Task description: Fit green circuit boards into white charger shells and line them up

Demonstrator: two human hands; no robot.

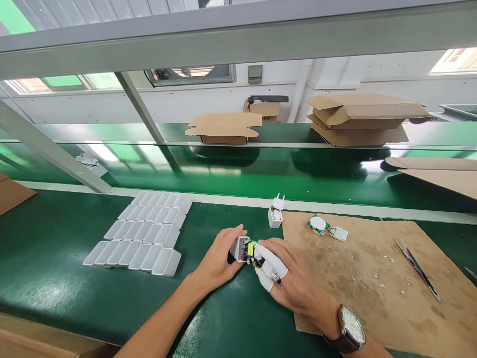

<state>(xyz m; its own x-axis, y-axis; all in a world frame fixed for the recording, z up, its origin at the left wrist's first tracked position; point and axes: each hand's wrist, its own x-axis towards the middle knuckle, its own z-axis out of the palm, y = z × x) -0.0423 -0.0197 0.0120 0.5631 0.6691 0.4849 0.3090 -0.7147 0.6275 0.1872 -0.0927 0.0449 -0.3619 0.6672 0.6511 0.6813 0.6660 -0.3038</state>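
Note:
My left hand [222,253] is closed around a small white plastic housing [239,248], its open end turned to the right. In my right hand [294,268], which has white covers on some fingertips, is a circuit board [254,252] with a yellow component. The board's left end is at the mouth of the housing; how far inside it sits I cannot tell. A small white part shows between the right fingers. Beyond my hands stands another white housing [275,218] with a two-pin plug [278,202] on top.
Rows of white housings [136,231] lie to the left on the green table. On the brown cardboard sheet [357,283] at right are a second circuit board [318,224], its wired white part [339,233] and tweezers [418,270]. Cardboard boxes [365,117] rest on the shelf behind.

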